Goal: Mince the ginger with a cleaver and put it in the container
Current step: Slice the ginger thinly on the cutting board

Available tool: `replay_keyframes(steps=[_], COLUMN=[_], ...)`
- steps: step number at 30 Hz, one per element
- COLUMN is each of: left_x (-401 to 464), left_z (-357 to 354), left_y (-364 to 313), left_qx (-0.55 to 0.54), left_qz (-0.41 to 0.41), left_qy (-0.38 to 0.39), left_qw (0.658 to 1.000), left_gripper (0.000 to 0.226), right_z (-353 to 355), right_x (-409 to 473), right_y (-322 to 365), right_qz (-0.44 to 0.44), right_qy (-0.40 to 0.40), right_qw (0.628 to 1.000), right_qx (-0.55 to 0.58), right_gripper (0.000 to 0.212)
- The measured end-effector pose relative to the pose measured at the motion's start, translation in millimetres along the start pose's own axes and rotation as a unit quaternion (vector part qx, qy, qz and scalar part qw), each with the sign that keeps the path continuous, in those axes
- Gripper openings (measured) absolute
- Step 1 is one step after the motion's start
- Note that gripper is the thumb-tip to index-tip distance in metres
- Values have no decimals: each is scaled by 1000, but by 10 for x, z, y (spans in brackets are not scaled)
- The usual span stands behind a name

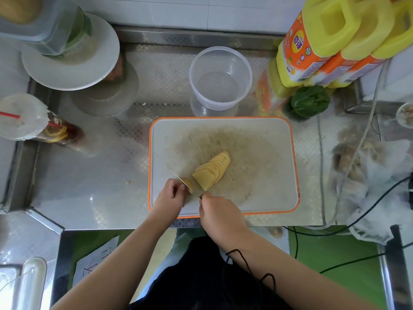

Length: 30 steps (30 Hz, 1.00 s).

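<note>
Steel counter [89, 198], white board [257, 135]: cleaver [173, 170] is gripped by the right hand [220, 212], ginger stub [187, 182] pinched by the left hand [171, 194]; slices [213, 171] fanned at center, container [220, 78] empty at twelve o'clock.

Steel counter [93, 198] carries cutting board [268, 193], container [220, 79], cup [33, 121]

I saw the cutting board [257, 139] on the surface [93, 189], ginger slices [213, 170] on it, container [220, 79] behind, oil bottles [324, 48] right of that.
</note>
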State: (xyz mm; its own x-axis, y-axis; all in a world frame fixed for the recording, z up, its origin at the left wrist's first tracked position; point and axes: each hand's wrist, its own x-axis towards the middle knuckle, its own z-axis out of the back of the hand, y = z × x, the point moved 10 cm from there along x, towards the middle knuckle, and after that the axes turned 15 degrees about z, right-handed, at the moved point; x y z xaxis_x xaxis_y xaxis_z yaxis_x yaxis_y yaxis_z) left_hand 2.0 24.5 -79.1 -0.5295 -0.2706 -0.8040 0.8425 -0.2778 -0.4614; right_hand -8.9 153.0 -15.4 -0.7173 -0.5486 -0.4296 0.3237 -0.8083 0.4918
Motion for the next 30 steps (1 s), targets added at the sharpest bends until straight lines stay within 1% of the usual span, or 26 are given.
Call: replay_keyframes(steps=[12, 18, 24, 25, 26, 27, 28, 29, 30], left_x=[52, 53, 49, 20, -45, -165, -350, -563, -725], left_z=[-6, -10, -4, 20, 101, 232, 368, 452, 465], left_y=[66, 54, 58, 35, -34, -159, -323, -495, -651], left_qx=[-9, -10, -21, -12, 2, 13, 33, 73, 131], left_qz=[19, 17, 22, 8, -32, -104, -196, -290, -363], left_qy=[0, 0, -2, -19, -62, -125, -193, -254, -292], left_qw=[1000, 1000, 1000, 1000, 998, 987, 961, 920, 875], left_gripper=[16, 18, 21, 22, 22, 23, 22, 23, 24], right_z=[-133, -204, -213, -215, -222, -234, -250, -258, -257], right_x=[183, 298, 304, 307, 310, 311, 311, 310, 312], right_y=[-76, -98, -81, -76, -75, -80, -87, -94, -98], right_qz=[-10, -17, -10, -9, -12, -18, -25, -31, -32], right_qy=[19, 27, 25, 26, 29, 35, 42, 47, 45], right_qw=[999, 999, 999, 1000, 999, 999, 999, 998, 998], right_qx=[24, 26, 18, 12, 8, 8, 11, 9, 6], right_gripper=[8, 13, 12, 13, 13, 15, 17, 19, 22])
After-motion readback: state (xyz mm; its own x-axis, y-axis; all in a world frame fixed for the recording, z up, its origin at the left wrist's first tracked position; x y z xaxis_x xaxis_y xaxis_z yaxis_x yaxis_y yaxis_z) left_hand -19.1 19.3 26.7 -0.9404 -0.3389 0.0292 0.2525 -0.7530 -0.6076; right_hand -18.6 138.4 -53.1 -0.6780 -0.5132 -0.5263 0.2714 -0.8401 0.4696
